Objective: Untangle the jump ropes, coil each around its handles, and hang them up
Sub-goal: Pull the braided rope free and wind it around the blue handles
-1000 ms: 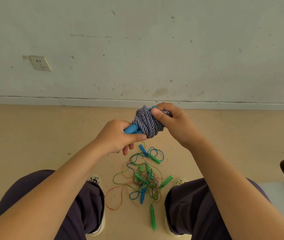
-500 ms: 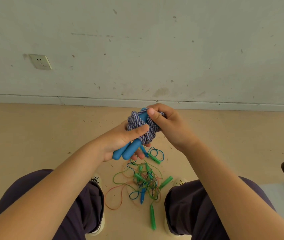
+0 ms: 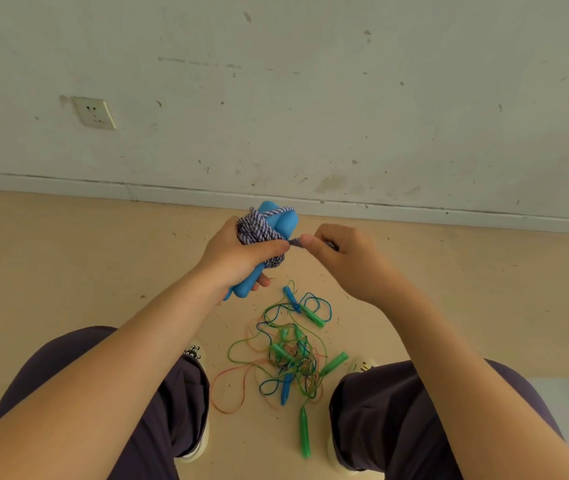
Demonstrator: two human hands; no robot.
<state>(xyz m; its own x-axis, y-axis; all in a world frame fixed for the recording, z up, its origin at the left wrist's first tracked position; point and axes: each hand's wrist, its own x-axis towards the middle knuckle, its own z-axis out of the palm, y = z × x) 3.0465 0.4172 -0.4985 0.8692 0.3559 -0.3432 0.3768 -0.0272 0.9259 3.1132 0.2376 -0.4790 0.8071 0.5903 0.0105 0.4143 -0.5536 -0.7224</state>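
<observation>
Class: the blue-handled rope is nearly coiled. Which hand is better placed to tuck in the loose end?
Probably the right hand: it pinches the rope's loose end, while the left hand is wrapped around the coil and handles.

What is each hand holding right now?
Left hand: closed around the blue handles and coiled rope.
Right hand: pinching the rope's loose end.

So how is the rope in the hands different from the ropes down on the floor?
The braided rope is thick, purple-and-white, and wound tightly around its blue handles; the floor ropes are thin green, blue and orange cords, loose and tangled together. The braided rope is held by the left hand, its end pinched by the right hand; the floor ropes lie untouched. Both have plastic handles.
</observation>
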